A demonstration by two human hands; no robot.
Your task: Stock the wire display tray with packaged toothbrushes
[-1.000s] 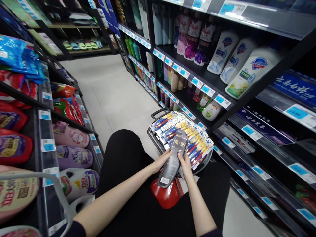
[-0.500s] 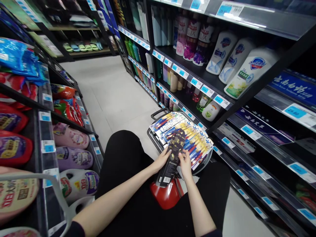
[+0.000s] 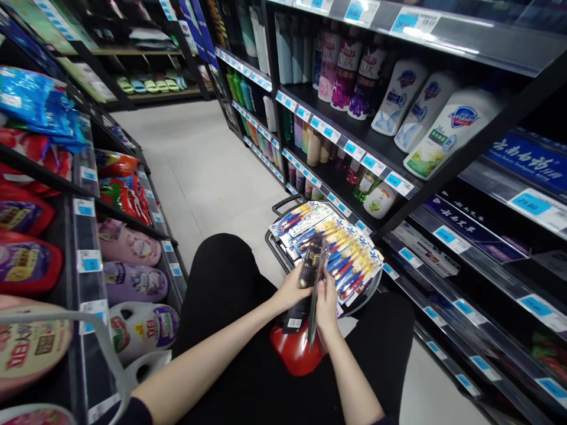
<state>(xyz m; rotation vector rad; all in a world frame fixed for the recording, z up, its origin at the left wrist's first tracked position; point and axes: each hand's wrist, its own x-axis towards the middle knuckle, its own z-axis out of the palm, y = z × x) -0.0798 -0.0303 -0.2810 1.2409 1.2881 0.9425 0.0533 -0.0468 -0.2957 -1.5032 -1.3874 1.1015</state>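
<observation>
My left hand (image 3: 290,292) is closed on a black toothbrush pack (image 3: 300,310), which shows a printed front and a white barcode at its lower end. My right hand (image 3: 326,302) grips a second black toothbrush pack (image 3: 313,313), turned nearly edge-on beside the first. Just beyond both hands, rows of toothbrush packs (image 3: 354,251) with yellow, blue and red colours lie across a dark-rimmed basket (image 3: 271,245). Below the black packs, between my knees, is a glossy red plastic thing (image 3: 297,354), partly hidden.
Shelves of bottles (image 3: 456,133) and toothpaste boxes (image 3: 527,159) rise on the right. Detergent bottles (image 3: 144,324) and bags (image 3: 39,106) fill the left shelves. A grey curved handle (image 3: 106,348) stands at lower left. The tiled aisle floor (image 3: 204,153) runs ahead.
The two black packs have come apart from a fan. The right one has turned from face-on to nearly edge-on, while the left stays facing me.
</observation>
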